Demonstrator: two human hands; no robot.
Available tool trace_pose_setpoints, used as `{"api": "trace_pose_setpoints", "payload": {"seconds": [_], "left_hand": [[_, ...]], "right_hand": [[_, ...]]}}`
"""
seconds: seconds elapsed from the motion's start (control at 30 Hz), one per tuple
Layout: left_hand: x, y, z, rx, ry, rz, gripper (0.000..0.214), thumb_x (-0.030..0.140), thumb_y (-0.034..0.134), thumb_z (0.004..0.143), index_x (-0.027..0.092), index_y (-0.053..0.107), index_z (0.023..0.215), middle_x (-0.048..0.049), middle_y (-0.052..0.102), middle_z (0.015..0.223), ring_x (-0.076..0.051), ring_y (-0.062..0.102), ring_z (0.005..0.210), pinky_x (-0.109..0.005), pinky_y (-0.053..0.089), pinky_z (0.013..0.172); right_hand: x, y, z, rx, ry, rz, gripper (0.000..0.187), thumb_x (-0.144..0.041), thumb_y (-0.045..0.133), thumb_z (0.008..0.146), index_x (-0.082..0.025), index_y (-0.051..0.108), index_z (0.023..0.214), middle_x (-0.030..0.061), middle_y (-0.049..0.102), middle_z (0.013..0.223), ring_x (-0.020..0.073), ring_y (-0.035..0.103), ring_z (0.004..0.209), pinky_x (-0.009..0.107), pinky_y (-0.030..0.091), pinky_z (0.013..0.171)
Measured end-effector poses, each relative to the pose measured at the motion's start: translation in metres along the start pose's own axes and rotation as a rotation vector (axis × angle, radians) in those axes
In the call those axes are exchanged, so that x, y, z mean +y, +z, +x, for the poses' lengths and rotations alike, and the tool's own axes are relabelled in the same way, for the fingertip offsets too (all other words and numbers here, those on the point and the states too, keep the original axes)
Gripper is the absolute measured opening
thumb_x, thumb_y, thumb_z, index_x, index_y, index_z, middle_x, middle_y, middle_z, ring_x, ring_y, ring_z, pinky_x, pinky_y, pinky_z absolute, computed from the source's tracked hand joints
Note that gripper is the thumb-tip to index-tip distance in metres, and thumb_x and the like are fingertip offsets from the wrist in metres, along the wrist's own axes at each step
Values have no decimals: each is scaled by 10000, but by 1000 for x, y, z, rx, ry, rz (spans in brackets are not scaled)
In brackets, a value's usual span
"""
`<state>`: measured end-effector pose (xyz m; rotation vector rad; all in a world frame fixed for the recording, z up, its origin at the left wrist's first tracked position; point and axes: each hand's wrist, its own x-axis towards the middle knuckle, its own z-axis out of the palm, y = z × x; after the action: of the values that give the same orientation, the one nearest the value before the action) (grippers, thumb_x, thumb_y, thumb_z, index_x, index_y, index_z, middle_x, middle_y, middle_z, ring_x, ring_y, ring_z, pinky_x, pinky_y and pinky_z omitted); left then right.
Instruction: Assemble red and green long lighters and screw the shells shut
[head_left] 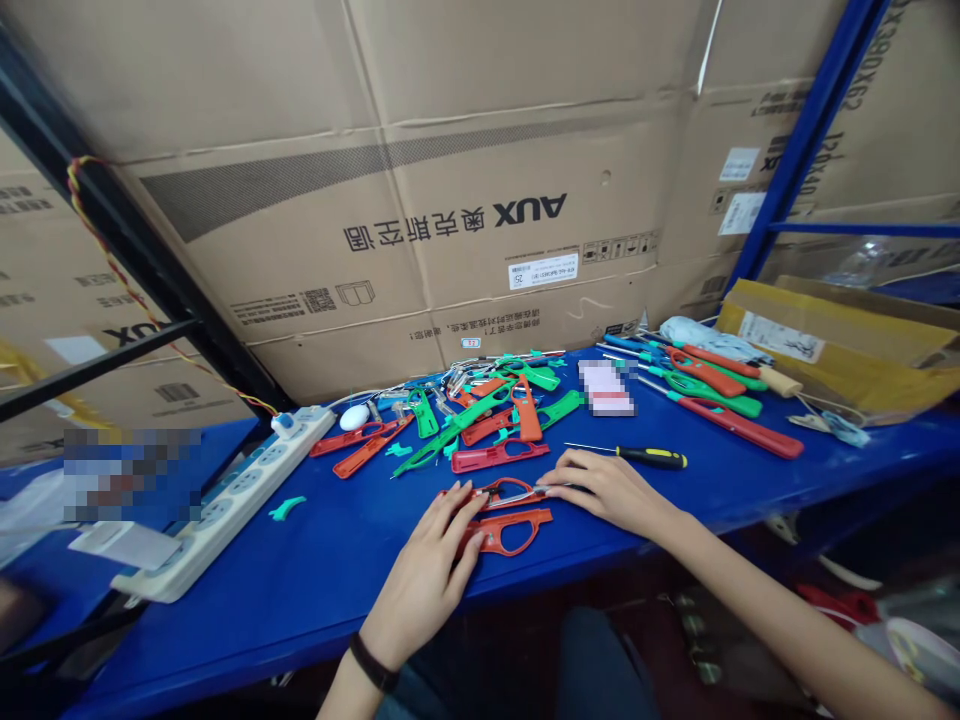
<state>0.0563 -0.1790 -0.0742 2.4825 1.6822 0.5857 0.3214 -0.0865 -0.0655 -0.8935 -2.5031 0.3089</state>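
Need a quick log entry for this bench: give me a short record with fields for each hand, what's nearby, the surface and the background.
Left hand: resting on an orange-red plastic casing and a red plastic casing
Left wrist: black band
Right hand: fingertips at the red plastic casing's end
Nearby: yellow-and-black screwdriver; green plastic casing
Surface: blue workbench
Background: AUX cardboard carton; white power strip

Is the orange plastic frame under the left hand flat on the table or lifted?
Flat: the orange plastic frame rests on the blue table, left hand over its end.
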Motion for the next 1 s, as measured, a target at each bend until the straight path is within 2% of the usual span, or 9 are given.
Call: {"api": "trace_pose_setpoints", "payload": {"seconds": [0.07, 0.2, 0.4, 0.6, 0.73, 0.87, 1.0], "left_hand": [[0, 0, 0, -10, -2, 4, 425, 372, 356, 972, 305, 386, 1390, -19, 409, 1461, -210, 344, 1361, -451, 350, 1101], [0, -1, 0, -28, -13, 12, 430, 376, 340, 976, 307, 366, 1401, -14, 396, 1469, -202, 323, 1372, -453, 344, 1105], [2, -1, 0, -15, -15, 10, 430, 371, 357, 972, 305, 376, 1396, -12, 405, 1464, -209, 329, 1369, -446, 349, 1104], [3, -2, 1, -7, -24, 4, 429, 367, 361, 972, 304, 376, 1396, -15, 418, 1456, -205, 343, 1362, -436, 354, 1102], [5, -3, 1, 7, -28, -1, 423, 368, 365, 970, 288, 395, 1384, -27, 438, 1442, -206, 370, 1347, -435, 355, 1100], [4, -2, 0, 21, -13, -4, 426, 363, 379, 964, 265, 404, 1378, -44, 459, 1427, -214, 392, 1333, -442, 352, 1099], [1, 1, -1, 12, -16, 10, 440, 365, 365, 968, 242, 382, 1391, -62, 444, 1437, -215, 372, 1345, -452, 349, 1099]], "right_hand": [[1, -1, -1, -17, 11, 5, 300, -395, 416, 965, -292, 671, 1083, 22, 633, 965, 159, 629, 853, 266, 497, 743], [2, -4, -4, -2, 6, 74, 309, -364, 399, 974, -290, 647, 1142, 42, 620, 1015, 163, 619, 905, 279, 494, 800], [5, -5, -5, -9, 3, 116, 247, -349, 474, 945, -261, 666, 1072, 41, 640, 1005, 177, 604, 955, 294, 479, 859], [8, -1, -6, 10, -27, 87, 242, -345, 501, 931, -269, 689, 1063, 45, 635, 987, 182, 595, 938, 299, 489, 829], [8, -2, -9, -2, -47, 84, 259, -337, 476, 944, -278, 682, 1089, 47, 636, 1034, 185, 591, 987, 333, 471, 904], [8, -5, -10, -12, -51, 7, 269, -297, 455, 954, -286, 669, 1116, 46, 640, 1009, 180, 602, 940, 301, 498, 805], [7, -5, -7, -21, -102, -167, 266, -268, 470, 946, -298, 674, 1114, 52, 662, 975, 197, 609, 871, 348, 479, 785]]}}
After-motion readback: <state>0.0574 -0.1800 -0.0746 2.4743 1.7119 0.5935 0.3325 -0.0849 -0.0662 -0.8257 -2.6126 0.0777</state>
